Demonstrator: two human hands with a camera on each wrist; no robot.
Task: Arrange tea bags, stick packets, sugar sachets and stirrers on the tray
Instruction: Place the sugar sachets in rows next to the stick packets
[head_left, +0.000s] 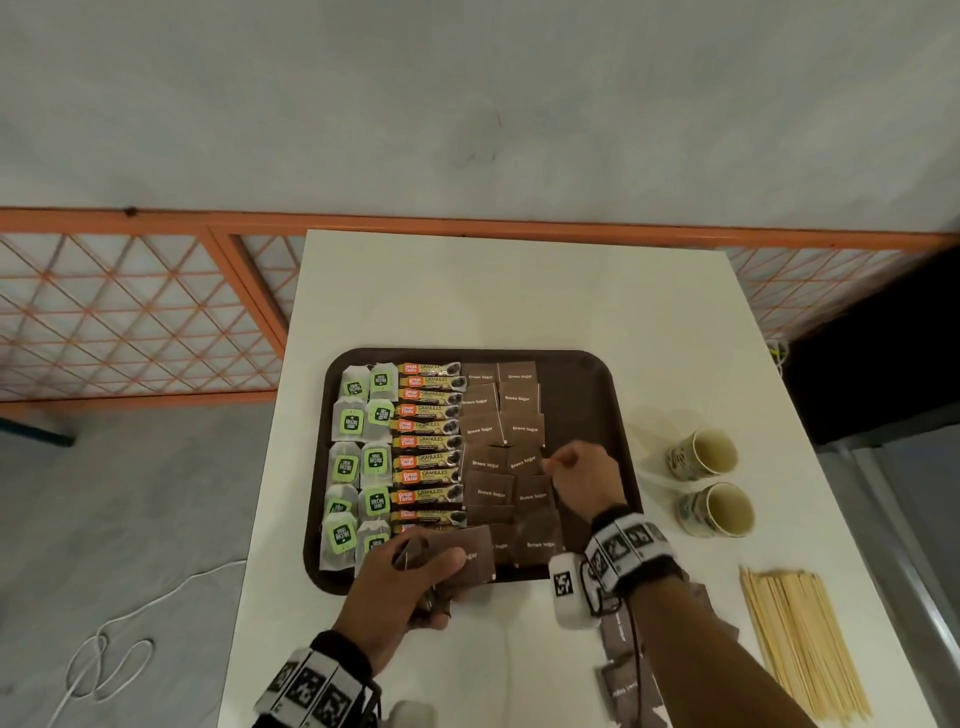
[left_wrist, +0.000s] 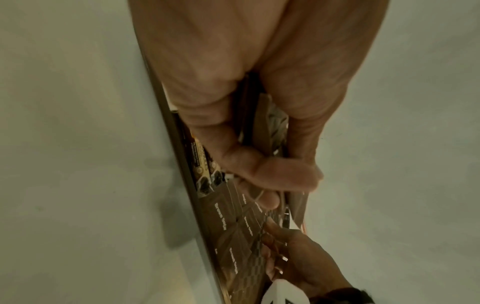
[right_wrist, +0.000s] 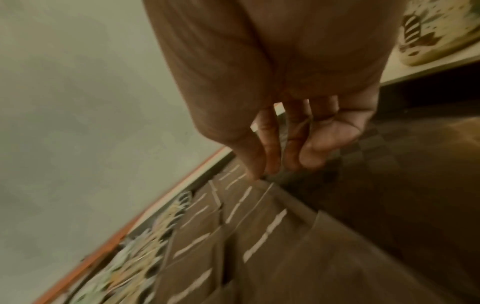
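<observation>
Gripping spare sugar sachets (head_left: 470, 558) in your left hand (head_left: 405, 577), right hand (head_left: 582, 480) loose and nudging one, you had tea bags (head_left: 358, 457) and stick packets (head_left: 428, 447) done, stirrers (head_left: 800, 644) still off the tray (head_left: 587, 395).

Left hand (head_left: 402, 571) grips brown sugar sachets (head_left: 467, 564) over the tray (head_left: 587, 395); right hand (head_left: 584, 480) touches the sachet rows (head_left: 501, 431).

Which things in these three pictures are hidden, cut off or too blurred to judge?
- Head view: how many sugar sachets the left hand holds; its fingers cover the stack.
- Head view: loose sachets on the table, partly hidden under the right forearm.
- Head view: the stirrers, cut off by the bottom edge.
- Right wrist view: stick packets, blurred beyond reading.
- Right wrist view: whether the right hand touches a sachet; blur.
</observation>
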